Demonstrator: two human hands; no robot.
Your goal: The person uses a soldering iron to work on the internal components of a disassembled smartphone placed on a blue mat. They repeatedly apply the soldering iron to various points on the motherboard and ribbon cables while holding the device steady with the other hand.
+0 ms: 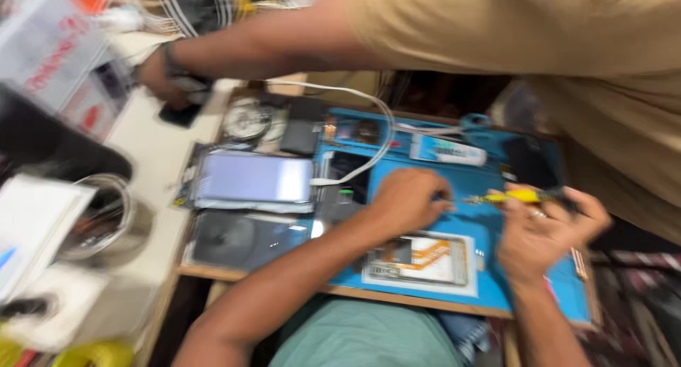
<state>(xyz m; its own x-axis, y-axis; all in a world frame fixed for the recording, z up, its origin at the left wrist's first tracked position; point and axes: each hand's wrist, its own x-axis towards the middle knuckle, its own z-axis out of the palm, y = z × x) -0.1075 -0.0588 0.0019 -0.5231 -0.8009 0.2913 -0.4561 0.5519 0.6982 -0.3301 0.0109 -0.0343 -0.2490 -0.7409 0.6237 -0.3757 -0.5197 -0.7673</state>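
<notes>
Gripping the yellow-handled tool (521,196) in the right hand (543,232), keep its tip low over the blue mat (482,229) while the curled left hand (408,199), empty I think, steadies beside it.

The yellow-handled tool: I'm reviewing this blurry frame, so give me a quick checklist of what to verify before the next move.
1. Right hand grips the yellow-handled tool: ok.
2. Left hand rests on the blue mat: ok.
3. Tool tip's contact point: cannot tell, blurred.
4. Opened phone lies flat on the mat near the person: ok.
5. White cable crosses the work area: not ok.
6. Another person's arm reaches over the bench: not ok.
</notes>
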